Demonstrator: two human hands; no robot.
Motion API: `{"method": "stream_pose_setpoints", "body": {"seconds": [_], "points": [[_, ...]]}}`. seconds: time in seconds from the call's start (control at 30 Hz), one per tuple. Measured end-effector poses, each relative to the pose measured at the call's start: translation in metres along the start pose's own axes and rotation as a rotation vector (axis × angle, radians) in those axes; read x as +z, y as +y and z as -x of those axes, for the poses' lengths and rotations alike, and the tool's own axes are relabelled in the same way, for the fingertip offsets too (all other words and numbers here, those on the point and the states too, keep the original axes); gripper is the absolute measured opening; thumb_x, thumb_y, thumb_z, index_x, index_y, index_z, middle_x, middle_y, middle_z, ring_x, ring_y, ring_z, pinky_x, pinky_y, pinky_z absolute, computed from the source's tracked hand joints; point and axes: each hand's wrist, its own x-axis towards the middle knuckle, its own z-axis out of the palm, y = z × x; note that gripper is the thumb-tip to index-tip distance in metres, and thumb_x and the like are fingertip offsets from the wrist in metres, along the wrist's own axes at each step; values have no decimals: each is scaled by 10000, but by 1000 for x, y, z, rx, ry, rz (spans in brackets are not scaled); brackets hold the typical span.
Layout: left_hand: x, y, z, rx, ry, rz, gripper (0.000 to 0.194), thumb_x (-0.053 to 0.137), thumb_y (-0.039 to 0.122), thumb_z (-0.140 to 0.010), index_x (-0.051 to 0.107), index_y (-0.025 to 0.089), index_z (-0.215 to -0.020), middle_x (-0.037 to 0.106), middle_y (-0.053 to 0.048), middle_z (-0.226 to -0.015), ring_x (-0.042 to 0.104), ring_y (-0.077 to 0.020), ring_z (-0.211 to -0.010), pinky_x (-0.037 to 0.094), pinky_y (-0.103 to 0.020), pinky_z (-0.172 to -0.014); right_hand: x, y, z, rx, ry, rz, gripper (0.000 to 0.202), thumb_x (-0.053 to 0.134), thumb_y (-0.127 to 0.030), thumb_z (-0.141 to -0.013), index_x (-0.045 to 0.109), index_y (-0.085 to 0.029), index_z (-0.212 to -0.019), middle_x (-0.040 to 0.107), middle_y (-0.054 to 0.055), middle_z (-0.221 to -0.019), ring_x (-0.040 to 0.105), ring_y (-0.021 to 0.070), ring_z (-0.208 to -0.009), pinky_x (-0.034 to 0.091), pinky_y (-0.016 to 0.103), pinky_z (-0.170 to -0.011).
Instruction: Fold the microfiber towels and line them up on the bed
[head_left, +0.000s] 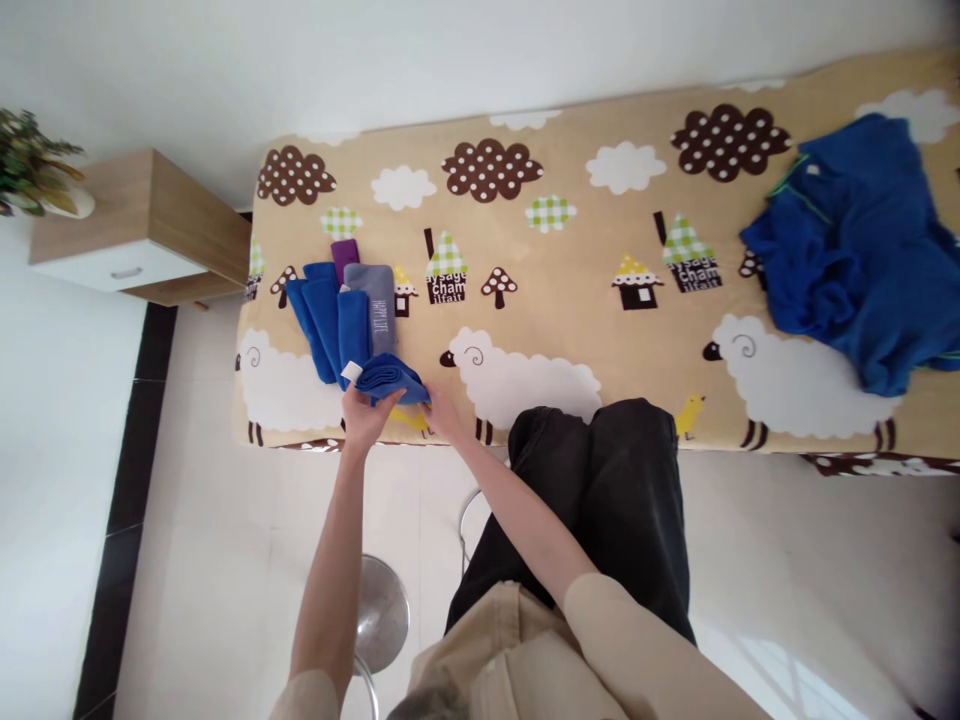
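A rolled blue towel [391, 376] with a white tag is held over the near left edge of the bed, its spiral end showing. My left hand [364, 416] grips its left end with closed fingers. At the other end, my right hand [442, 412] pinches the towel's right corner. Just beyond lie rolled or folded towels in a row: blue ones [322, 315], a grey one [381, 300] with lettering, and a purple one [345, 257] partly covered by the others.
A loose heap of blue cloth [862, 250] lies on the right of the patterned bed sheet [555, 290]. To the left stands a wooden cabinet [187, 225] with a potted plant [34, 165]. Below the bed edge is a round metal stool [382, 610].
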Motion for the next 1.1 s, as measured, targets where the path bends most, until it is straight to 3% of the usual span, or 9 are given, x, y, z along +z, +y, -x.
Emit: {"method": "stream_pose_setpoints", "body": {"seconds": [0.17, 0.3, 0.4, 0.57, 0.67, 0.77, 0.87, 1.0, 1.1], "points": [[-3, -8, -2, 53, -39, -71, 805, 888, 592, -621, 612, 161, -1242, 700, -150, -1195, 678, -303, -1166, 551, -458, -1031, -3, -3, 4, -24, -14, 19, 663, 653, -186, -906, 426, -203, -1528, 553, 128, -1504, 519, 237, -1395, 435, 376, -1152], [-1, -6, 2, 218, 20, -152, 1284, 863, 676, -638, 159, 247, -1622, 276, -224, -1660, 322, -316, -1542, 374, -453, -1220, -13, -15, 8, 94, 96, 34, 1131, 758, -308, -823, 14, -148, -1659, 141, 186, -1718, 197, 298, -1589, 287, 473, -1263], [8, 0, 10, 282, 132, -257, 1197, 745, 639, -817, -24, 236, -1642, 122, -217, -1708, 225, -267, -1582, 313, -439, -1256, -29, -28, 14, 181, 137, 34, 1205, 762, -332, -823, -87, -109, -1649, 11, 216, -1724, 62, 311, -1613, 221, 499, -1285], [39, 12, 8, 359, 207, -570, 748, 624, 439, -953, 305, 210, -1589, 357, -194, -1624, 300, -268, -1549, 312, -494, -1250, -59, -48, 41, 122, -20, 133, 943, 752, -277, -849, 245, -135, -1631, 120, 214, -1716, 133, 350, -1600, 247, 537, -1266], [72, 11, -13, 455, -125, -748, 473, 531, 341, -985, 561, 209, -1438, 397, -145, -1625, 248, -290, -1566, 219, -531, -1282, -72, -56, 72, 40, -104, 162, 648, 684, -285, -917, 480, -155, -1518, 253, 192, -1689, 260, 341, -1566, 273, 539, -1256], [111, 1, -41, 492, -499, -900, 460, 487, 278, -973, 614, 177, -1404, 341, -133, -1665, 173, -336, -1588, 92, -604, -1291, -85, -59, 112, 41, -123, 174, 522, 635, -258, -955, 553, -142, -1457, 314, 193, -1665, 323, 328, -1539, 315, 529, -1242], [138, -14, -60, 429, -683, -999, 489, 440, 185, -941, 622, 116, -1389, 352, -179, -1649, 136, -384, -1587, 14, -704, -1242, -107, -59, 155, 40, -152, 176, 497, 627, -255, -967, 564, -130, -1444, 372, 196, -1635, 354, 311, -1524, 347, 514, -1234], [138, -46, -75, 342, -542, -987, 510, 361, 126, -937, 592, 91, -1391, 342, -197, -1644, 66, -398, -1588, -72, -815, -1122, -164, -55, 200, -159, -127, 136, 466, 611, -330, -992, 574, -220, -1443, 422, 100, -1626, 373, 227, -1521, 366, 410, -1246], [119, -73, -94, 332, -400, -876, 474, 333, 297, -990, 581, 147, -1364, 371, -148, -1637, 30, -361, -1594, -153, -786, -1094, -226, -40, 217, -212, 38, 142, 408, 585, -339, -1006, 599, -319, -1413, 506, 29, -1570, 425, 177, -1487, 389, 366, -1239]]}}
